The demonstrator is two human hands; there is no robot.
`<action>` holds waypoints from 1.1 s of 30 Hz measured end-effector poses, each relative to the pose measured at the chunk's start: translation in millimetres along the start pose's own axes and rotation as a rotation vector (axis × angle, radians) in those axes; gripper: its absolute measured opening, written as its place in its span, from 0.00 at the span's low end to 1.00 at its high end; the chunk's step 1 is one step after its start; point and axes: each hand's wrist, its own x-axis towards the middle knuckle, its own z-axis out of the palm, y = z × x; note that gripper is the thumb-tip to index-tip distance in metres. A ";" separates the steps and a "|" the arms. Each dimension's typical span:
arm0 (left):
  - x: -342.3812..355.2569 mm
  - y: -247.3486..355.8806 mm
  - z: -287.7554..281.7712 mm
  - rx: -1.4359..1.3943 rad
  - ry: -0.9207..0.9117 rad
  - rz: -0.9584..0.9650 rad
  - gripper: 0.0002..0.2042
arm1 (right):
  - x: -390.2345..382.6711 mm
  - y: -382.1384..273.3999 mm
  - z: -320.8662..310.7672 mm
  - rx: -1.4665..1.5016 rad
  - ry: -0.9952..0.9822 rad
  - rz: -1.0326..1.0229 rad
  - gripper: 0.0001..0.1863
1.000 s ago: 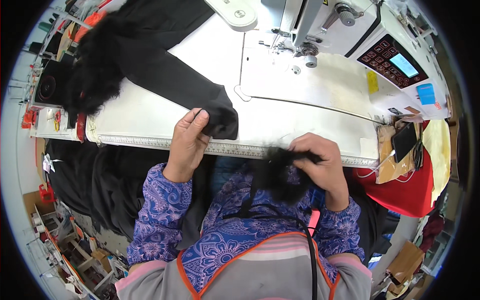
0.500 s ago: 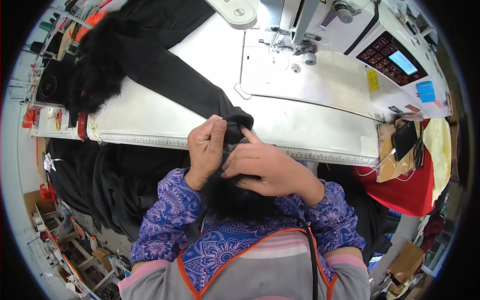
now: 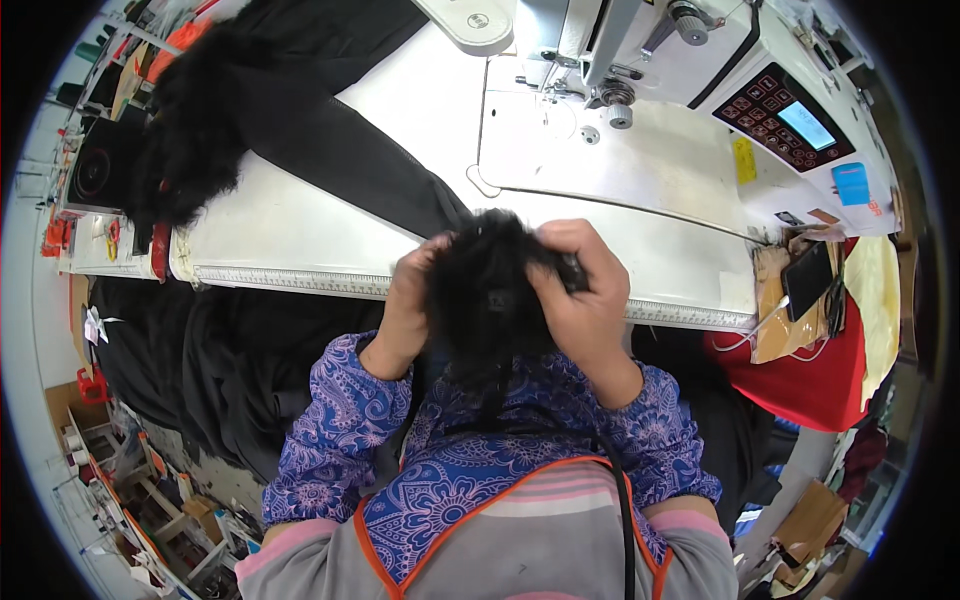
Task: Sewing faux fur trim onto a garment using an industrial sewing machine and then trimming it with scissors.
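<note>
I hold a black fluffy fur piece (image 3: 485, 290) up at the front edge of the white sewing table (image 3: 680, 225). My left hand (image 3: 408, 305) grips its left side, fingers partly hidden behind the fur. My right hand (image 3: 585, 290) pinches its right side with thumb and bent fingers. A long black fabric sleeve (image 3: 340, 160) runs down from the upper left to my left hand, its end hidden by the fur. At the back left, more black fur (image 3: 185, 130) lies with the fabric. The sewing machine's needle area (image 3: 555, 90) is beyond my hands.
The machine's control panel (image 3: 785, 120) is at upper right. A phone (image 3: 805, 282) with a white cable lies on brown paper at right, above red cloth (image 3: 820, 390). A black speaker-like box (image 3: 95, 170) stands at far left. Dark fabric (image 3: 190, 370) hangs below the table.
My hands met at the sleeve's end half a second ago; now they are spread to either side of the fur piece, which has risen from my lap to the table edge, covering that end.
</note>
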 end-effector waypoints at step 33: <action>18.1 59.4 3.2 0.987 0.081 0.423 0.07 | 21.8 22.3 6.4 -0.343 -0.401 -0.243 0.15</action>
